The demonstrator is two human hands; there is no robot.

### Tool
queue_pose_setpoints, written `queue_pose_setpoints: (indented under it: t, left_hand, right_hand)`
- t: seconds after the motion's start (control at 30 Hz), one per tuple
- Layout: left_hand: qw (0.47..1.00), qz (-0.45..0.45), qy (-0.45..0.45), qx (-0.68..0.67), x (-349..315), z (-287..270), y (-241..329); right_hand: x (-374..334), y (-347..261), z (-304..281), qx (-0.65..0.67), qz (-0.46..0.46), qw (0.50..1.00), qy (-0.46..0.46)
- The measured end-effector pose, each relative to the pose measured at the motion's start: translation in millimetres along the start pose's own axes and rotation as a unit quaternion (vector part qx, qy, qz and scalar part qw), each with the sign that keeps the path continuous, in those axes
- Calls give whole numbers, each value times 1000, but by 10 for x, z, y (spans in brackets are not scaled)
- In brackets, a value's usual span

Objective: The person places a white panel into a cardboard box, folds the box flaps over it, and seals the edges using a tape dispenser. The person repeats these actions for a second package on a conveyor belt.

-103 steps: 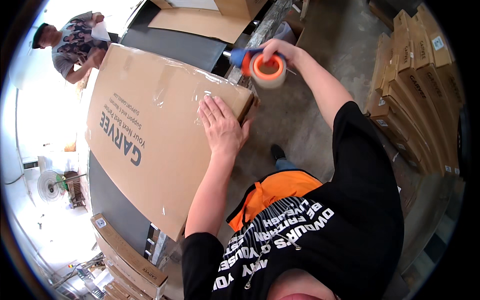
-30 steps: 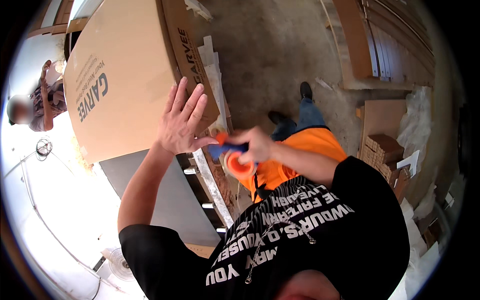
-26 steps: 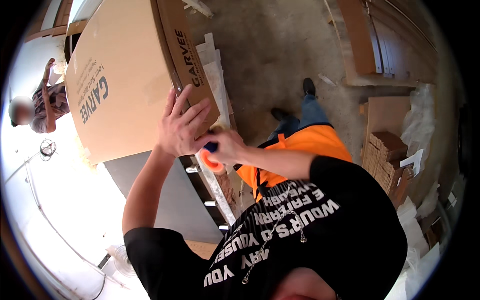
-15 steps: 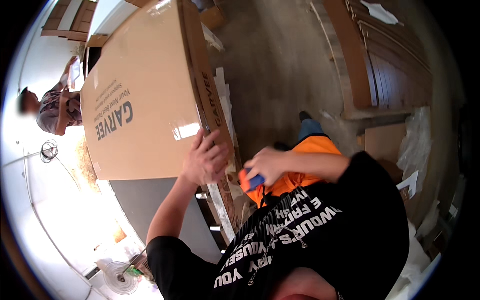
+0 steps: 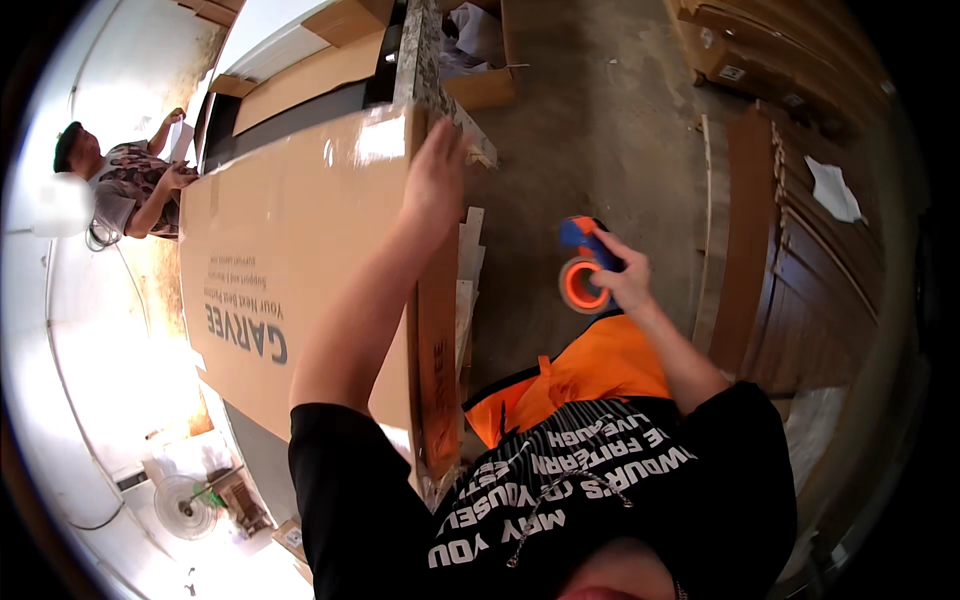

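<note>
A large flat brown cardboard box (image 5: 330,230) lies on its broad side to my left, with clear shiny tape at its far right corner. My left hand (image 5: 438,170) rests at that corner, fingers stretched out along the edge and somewhat blurred. It grips nothing that I can see. Out to the right of the box, over the floor, my right hand (image 5: 627,275) is wrapped round the handle of a blue and orange tape dispenser (image 5: 580,235). The tape roll with its orange core faces me.
Across the box stands a person (image 5: 140,190) holding white paper. Beyond the box are an opened carton (image 5: 310,80) and a smaller box (image 5: 480,75) on the floor. Brown panels (image 5: 800,260) are stacked at the right. A fan (image 5: 187,507) stands at lower left.
My view has shifted along the box toward its far end. My left hand has gone from the box's side edge to its far corner. The tape dispenser has swung forward, away from my body.
</note>
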State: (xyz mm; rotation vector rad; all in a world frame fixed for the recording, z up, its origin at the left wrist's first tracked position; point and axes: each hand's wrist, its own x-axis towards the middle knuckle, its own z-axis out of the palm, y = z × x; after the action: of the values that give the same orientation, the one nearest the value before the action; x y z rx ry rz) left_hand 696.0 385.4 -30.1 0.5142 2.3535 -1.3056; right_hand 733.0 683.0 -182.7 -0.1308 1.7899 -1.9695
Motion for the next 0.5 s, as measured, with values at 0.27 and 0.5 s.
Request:
queue_pose_setpoints:
  t: [0.27, 0.5]
  left_hand:
    - [802, -287, 93, -516, 175, 172, -538]
    - [775, -355, 21, -523, 176, -14, -540]
  right_hand:
    - [1885, -733, 372, 73, 131, 973, -177]
    - [3851, -1218, 1756, 43, 137, 877, -459]
